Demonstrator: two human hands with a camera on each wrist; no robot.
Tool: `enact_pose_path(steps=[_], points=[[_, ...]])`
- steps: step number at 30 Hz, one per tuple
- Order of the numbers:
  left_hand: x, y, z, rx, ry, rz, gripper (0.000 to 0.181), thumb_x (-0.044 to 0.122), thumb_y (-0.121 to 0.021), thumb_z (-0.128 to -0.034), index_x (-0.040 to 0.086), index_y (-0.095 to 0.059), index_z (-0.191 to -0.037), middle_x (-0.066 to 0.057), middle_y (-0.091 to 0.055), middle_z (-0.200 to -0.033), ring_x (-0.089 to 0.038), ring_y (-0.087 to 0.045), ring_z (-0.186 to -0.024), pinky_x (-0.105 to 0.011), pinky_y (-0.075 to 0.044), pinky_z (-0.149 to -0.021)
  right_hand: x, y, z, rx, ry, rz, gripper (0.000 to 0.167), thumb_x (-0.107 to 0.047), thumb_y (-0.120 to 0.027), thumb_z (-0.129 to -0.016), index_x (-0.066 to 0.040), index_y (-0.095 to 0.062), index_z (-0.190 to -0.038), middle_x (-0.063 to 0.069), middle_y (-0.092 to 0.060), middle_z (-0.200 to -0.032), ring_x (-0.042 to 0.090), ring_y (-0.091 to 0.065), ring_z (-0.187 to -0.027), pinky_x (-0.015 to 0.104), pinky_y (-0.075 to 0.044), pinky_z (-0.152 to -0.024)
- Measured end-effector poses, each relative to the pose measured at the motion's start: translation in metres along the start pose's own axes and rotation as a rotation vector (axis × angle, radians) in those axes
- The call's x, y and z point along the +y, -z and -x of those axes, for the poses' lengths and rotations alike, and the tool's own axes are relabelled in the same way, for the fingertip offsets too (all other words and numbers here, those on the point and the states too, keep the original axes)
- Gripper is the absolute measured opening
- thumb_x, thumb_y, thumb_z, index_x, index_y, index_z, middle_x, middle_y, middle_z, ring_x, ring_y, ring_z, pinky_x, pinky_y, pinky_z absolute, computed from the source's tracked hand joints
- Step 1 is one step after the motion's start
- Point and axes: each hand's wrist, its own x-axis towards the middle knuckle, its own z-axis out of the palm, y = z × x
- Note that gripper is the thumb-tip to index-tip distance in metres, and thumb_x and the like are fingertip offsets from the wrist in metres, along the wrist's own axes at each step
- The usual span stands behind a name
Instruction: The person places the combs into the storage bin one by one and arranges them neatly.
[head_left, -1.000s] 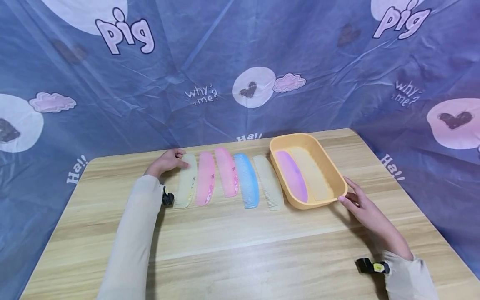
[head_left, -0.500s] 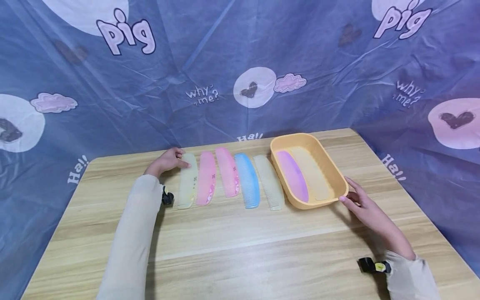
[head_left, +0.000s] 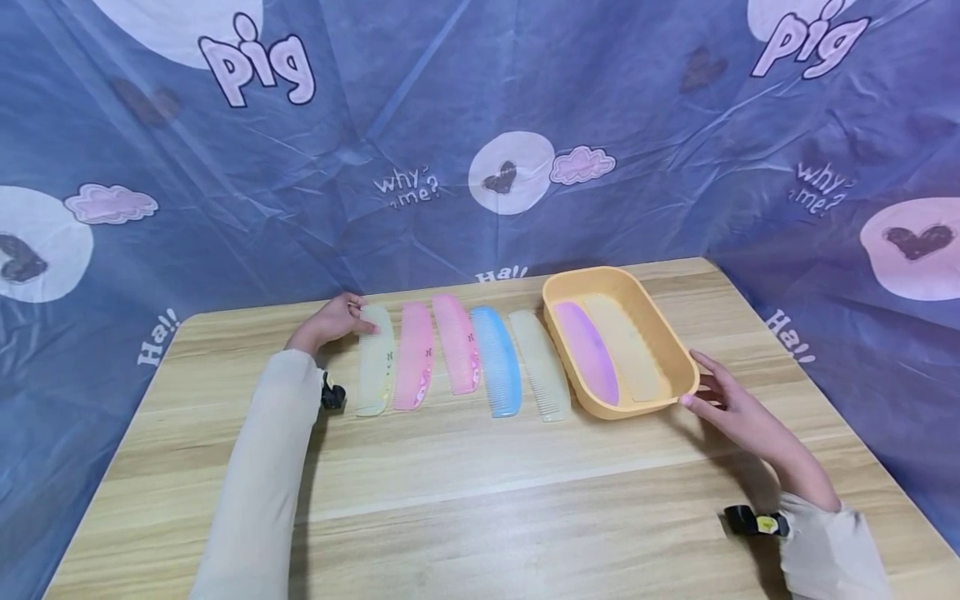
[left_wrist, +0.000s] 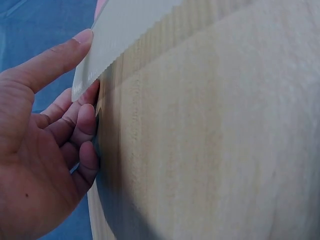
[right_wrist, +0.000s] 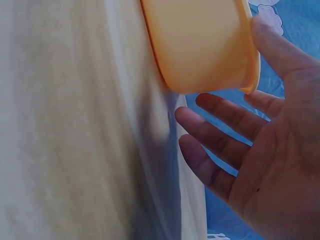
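Observation:
In the head view, my left hand (head_left: 333,323) is at the far left end of a row of combs. It pinches the top of a pale yellow-green comb (head_left: 375,367), with the thumb on its face; the left wrist view shows fingers partly behind that comb. My right hand (head_left: 738,417) holds the near right corner of an orange plastic basket (head_left: 667,342) between thumb and index finger. The other fingers are spread loosely below the rim in the right wrist view. Inside the basket lie a purple comb (head_left: 588,354) and a cream comb (head_left: 630,350).
Between the held comb and the basket lie a pink comb (head_left: 414,354), another pink comb (head_left: 456,342), a blue comb (head_left: 497,362) and a translucent pale comb (head_left: 542,367). The wooden table (head_left: 465,500) ends at a blue printed curtain (head_left: 420,125) behind.
Since one second ago, the lower end of the pale yellow-green comb has swung slightly right. The right hand and basket hold nearly the same place, while the head view shifts a little.

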Motion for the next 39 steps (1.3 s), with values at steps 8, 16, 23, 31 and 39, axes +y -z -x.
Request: enact_pose_path(steps=[8,16,23,31,39], points=[[-0.002,0.002,0.002,0.008,0.010,0.011,0.070,0.019,-0.069,-0.0883,-0.005,-0.030,-0.142,-0.018,-0.042,-0.121,-0.026,-0.040,-0.102,-0.035,-0.037,-0.089,0.004,0.001,-0.006,-0.039,-0.011,-0.045,0.088,-0.001,-0.066,-0.088,0.006,-0.005,-0.150,0.045,-0.045,-0.128,-0.019,-0.049,-0.097,0.005,-0.044,-0.077],[-0.007,0.006,0.005,0.002,0.019,0.054,0.068,0.018,-0.067,-0.0906,-0.005,-0.028,-0.142,-0.021,-0.042,-0.127,-0.024,-0.048,-0.098,-0.033,-0.042,-0.087,0.009,0.002,-0.011,-0.035,0.040,-0.058,0.091,0.003,-0.068,-0.084,0.008,-0.005,-0.149,0.046,-0.044,-0.126,-0.018,-0.050,-0.097,0.004,-0.043,-0.078],[-0.008,0.006,0.010,0.002,0.016,0.113,0.068,0.013,-0.065,-0.0911,-0.006,-0.027,-0.144,-0.012,-0.045,-0.114,-0.009,-0.050,-0.077,-0.023,-0.042,-0.069,0.010,0.001,-0.011,-0.036,0.043,-0.062,0.091,0.003,-0.068,-0.085,0.006,-0.004,-0.150,0.046,-0.041,-0.126,-0.017,-0.051,-0.098,0.004,-0.043,-0.079],[-0.008,0.008,0.015,0.011,-0.007,0.217,0.062,0.008,-0.062,-0.0921,-0.004,-0.029,-0.144,-0.010,-0.054,-0.109,-0.005,-0.058,-0.074,-0.023,-0.050,-0.070,0.013,0.000,-0.010,-0.033,0.028,-0.074,0.090,0.003,-0.066,-0.086,0.003,-0.004,-0.152,0.014,-0.056,-0.125,-0.016,-0.051,-0.098,0.004,-0.042,-0.079],[-0.008,0.014,0.015,0.065,-0.001,0.210,0.062,0.018,-0.065,-0.0913,0.007,-0.035,-0.145,-0.011,-0.065,-0.120,-0.005,-0.063,-0.074,-0.027,-0.044,-0.064,0.012,-0.002,-0.010,-0.034,0.039,-0.125,0.088,0.002,-0.064,-0.088,0.001,-0.005,-0.152,-0.032,-0.043,-0.119,-0.015,-0.052,-0.100,0.004,-0.043,-0.080]])
